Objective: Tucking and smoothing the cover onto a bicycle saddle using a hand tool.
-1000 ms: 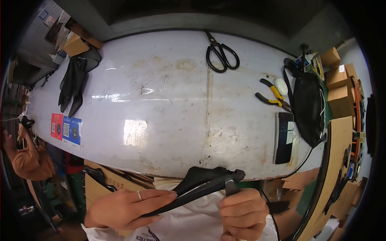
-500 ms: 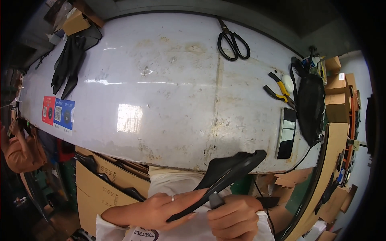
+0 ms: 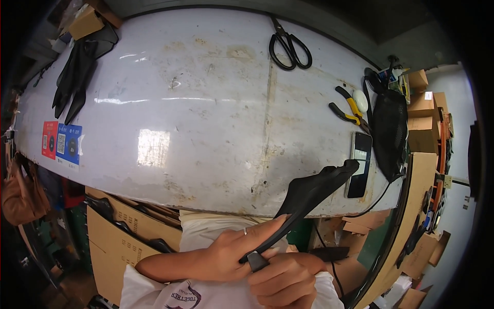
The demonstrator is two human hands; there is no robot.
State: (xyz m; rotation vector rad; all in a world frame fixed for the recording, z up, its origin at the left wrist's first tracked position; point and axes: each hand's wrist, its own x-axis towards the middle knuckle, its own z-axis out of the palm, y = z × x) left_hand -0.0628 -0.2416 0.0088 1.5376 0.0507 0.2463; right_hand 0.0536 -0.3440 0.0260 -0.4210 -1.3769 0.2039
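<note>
My left hand, a ring on one finger, grips a long black moulded piece by its lower end. The piece tilts up to the right, over the table's front edge, its far tip overlapping the phone in view. In my closed right hand is a small tool with a flat, dark, blunt-looking end; its handle is hidden by my fingers. The tool's end lies at the lower end of the black piece, close to my left fingertips. Whether it touches the piece I cannot tell.
On the white table lie black scissors, yellow-and-black pliers, a white oval object, a phone and a black mesh pouch. More black pieces lie at the far left. Cardboard boxes stand below the table.
The black piece has moved up and to the right, turning steeper. The tool's end has shifted left toward the piece's lower end. The whole view has shifted slightly.
</note>
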